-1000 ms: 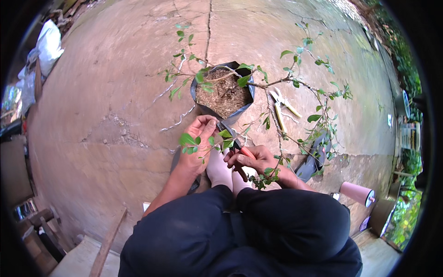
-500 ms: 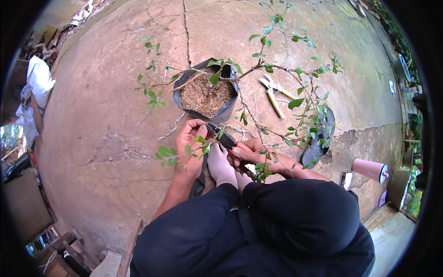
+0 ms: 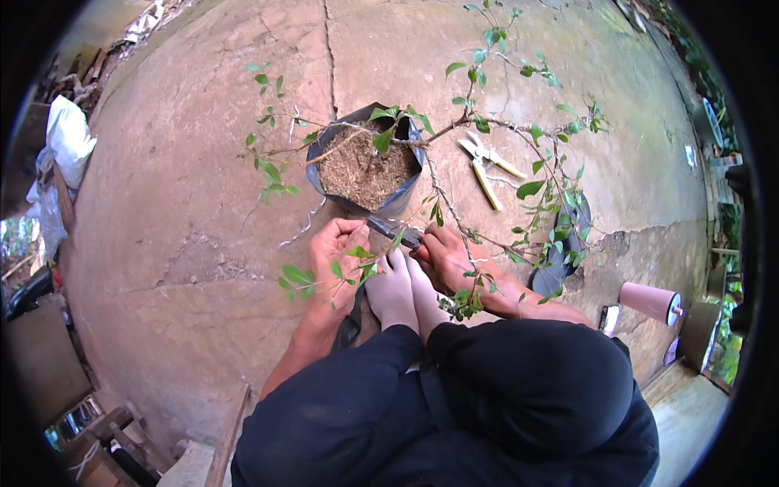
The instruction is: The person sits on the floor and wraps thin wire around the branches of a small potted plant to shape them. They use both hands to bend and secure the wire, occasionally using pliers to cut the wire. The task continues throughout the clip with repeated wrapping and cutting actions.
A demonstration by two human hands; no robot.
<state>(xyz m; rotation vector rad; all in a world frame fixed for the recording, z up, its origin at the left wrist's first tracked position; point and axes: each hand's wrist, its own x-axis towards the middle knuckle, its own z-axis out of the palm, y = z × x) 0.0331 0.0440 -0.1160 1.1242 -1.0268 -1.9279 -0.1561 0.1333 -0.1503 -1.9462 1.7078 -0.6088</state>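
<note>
A leafy plant with long bare-looking branches [image 3: 456,122] stands in a black grow bag [image 3: 393,196] of brown, fibrous soil [image 3: 357,174]. Just below the bag, my left hand [image 3: 339,243] is closed, pinching one end of a dark strip [image 3: 381,229]. My right hand [image 3: 438,256] is closed around the dark piece at the other end; its exact shape is partly hidden by fingers and leaves. Beneath my hands are my feet in pale pink socks [image 3: 389,296]. Pale-handled pruning shears [image 3: 487,183] lie open to the bag's right, beside thin white wires [image 3: 300,229].
Black sandals [image 3: 552,268] lie on the cracked concrete floor [image 3: 195,146]. A pink tumbler [image 3: 649,299] lies on its side at right, near a small dark rectangular object [image 3: 610,316]. White sacks [image 3: 69,138] and boards [image 3: 40,357] line the left edge.
The view has shifted, so the scene sits further left than a second ago. The orange handle in my right hand is no longer visible, and that hand has moved up onto the dark piece.
</note>
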